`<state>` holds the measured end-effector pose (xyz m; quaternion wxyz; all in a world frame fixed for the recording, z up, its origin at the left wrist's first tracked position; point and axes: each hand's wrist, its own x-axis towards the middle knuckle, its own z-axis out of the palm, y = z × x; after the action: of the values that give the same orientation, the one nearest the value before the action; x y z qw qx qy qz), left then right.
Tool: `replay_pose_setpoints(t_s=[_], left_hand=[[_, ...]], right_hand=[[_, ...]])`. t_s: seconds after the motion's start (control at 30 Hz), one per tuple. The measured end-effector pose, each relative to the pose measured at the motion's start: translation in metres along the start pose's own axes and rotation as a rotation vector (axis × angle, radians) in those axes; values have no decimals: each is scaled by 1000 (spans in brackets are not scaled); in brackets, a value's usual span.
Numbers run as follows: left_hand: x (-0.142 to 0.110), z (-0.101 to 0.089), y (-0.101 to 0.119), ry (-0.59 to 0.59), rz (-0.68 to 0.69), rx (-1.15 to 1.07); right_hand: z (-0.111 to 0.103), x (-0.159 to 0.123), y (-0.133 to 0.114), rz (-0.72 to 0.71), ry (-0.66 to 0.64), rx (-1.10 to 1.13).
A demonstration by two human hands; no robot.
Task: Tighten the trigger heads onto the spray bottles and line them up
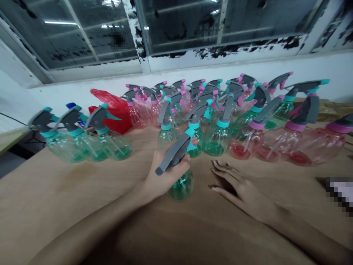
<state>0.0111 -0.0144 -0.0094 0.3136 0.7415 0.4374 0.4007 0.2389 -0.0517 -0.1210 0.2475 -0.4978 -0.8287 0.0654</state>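
Observation:
My left hand (162, 173) is wrapped round a green see-through spray bottle (180, 186) with a grey trigger head, which stands on the brown table (68, 191). My right hand (234, 186) lies flat on the table just right of that bottle, fingers stretched out and apart, holding nothing. Directly behind both hands stands a crowd of several more spray bottles (220, 136), green ones with teal collars and pink ones with pink collars.
Three green spray bottles (82, 143) stand apart at the left of the table. A red plastic bag (116, 110) lies behind them near the white wall. A window with peeling frames runs above. A pixelated patch sits at the right edge.

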Motion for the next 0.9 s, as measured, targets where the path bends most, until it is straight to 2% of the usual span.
replay_pose_setpoints(t_s=[0.17, 0.3, 0.4, 0.43, 0.53, 0.63, 0.67, 0.77, 0.9], left_hand=[[-6, 2, -2, 53, -12, 160], [-17, -3, 1, -49, -43, 86], [-25, -19, 1, -84, -74, 89], [-26, -27, -2, -58, -80, 126], [-26, -54, -25, 123, -74, 177], [-19, -77, -54, 428, 0, 240], [-14, -83, -63, 487, 19, 250], [1, -90, -79, 559, 60, 268], [24, -88, -90, 557, 95, 282]], right_hand=[[1, -1, 1, 1, -6, 5], [2, -1, 1, 9, -7, -4], [4, -2, 2, 14, -10, -17], [4, -2, 2, 17, -9, -23], [3, -2, 2, 31, -16, -45], [-3, 5, -4, 54, -45, -76], [-7, 10, -8, 56, -52, -83], [-19, 33, -30, -3, -26, -74], [-32, 75, -69, -37, 86, -44]])
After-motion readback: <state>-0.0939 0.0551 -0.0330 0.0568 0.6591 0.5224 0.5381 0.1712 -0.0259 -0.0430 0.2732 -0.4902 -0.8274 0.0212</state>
